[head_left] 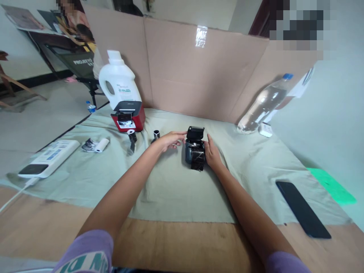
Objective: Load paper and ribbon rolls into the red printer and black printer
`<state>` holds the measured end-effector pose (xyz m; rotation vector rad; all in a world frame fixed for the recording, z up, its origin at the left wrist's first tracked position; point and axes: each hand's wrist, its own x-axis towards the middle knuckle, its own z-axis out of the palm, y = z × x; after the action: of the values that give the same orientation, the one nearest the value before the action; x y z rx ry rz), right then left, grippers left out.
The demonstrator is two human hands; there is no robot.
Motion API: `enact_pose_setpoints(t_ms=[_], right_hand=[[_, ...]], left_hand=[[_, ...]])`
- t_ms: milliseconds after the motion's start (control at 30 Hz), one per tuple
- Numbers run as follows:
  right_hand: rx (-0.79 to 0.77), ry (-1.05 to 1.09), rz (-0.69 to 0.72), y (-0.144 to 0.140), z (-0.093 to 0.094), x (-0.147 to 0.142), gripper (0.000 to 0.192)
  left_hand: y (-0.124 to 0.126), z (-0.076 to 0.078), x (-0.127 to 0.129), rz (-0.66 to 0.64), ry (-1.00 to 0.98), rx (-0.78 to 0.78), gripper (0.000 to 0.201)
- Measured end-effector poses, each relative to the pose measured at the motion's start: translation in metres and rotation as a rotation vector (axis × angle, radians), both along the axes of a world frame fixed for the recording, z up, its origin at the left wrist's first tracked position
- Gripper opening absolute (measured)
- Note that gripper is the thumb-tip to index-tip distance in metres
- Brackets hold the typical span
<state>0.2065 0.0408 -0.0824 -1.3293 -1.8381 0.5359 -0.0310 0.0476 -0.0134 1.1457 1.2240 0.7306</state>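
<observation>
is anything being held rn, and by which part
Cannot be told: the right hand is at the right side of the dark device, the left hand at its upper left, but no clear grip shows.

We count two hands (pixel 172 141) (pixel 212 152) over the worktop (pixel 182 242), two printers (pixel 138 118) (pixel 188 152), three loose rolls (pixel 102 145) (pixel 132 136) (pixel 156 134), three bottles (pixel 121 81) (pixel 264 104) (pixel 91 108), one power bank (pixel 51 158), one cable (pixel 28 184), one phone (pixel 303 209), one cloth (pixel 182 197) and one cardboard screen (pixel 182 76).

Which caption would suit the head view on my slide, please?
Left hand and right hand flank a dark device, its lid raised, on pale green cloth before a cardboard screen.
</observation>
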Motion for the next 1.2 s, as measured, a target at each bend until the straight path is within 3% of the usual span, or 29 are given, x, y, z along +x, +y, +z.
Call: enact_pose_setpoints(t_ms=[267, 400, 467, 533, 700, 800, 1033, 1200], right_hand=[[-0.011, 0.043, -0.006, 0.002, -0.001, -0.004, 0.073], [-0.011, 0.046, 0.002, 0.001, -0.001, -0.004, 0.073], [-0.009, 0.041, 0.001, 0.002, -0.002, -0.003, 0.073], [0.004, 0.039, -0.009, 0.003, -0.004, -0.002, 0.072], [0.023, 0.052, 0.003, 0.005, -0.007, -0.001, 0.070], [0.016, 0.056, 0.016, 0.005, -0.006, -0.001, 0.070], [0.030, 0.073, 0.017, 0.006, -0.008, -0.002, 0.069], [0.026, 0.127, -0.044, 0.010, -0.011, -0.001, 0.068]], left_hand=[[0.010, -0.028, 0.017, 0.045, 0.206, 0.207, 0.058], [0.014, -0.034, 0.017, 0.087, 0.363, 0.517, 0.042], [0.015, -0.028, 0.020, 0.042, 0.491, 0.672, 0.033], [0.018, -0.014, 0.026, -0.087, 0.685, 0.710, 0.027], [0.028, 0.031, 0.055, -0.490, 1.124, 0.588, 0.029], [0.032, 0.043, 0.072, -0.597, 1.263, 0.511, 0.036], [0.023, 0.034, 0.070, -0.522, 1.263, 0.644, 0.036], [0.005, 0.040, 0.054, -0.300, 1.157, 0.893, 0.030]])
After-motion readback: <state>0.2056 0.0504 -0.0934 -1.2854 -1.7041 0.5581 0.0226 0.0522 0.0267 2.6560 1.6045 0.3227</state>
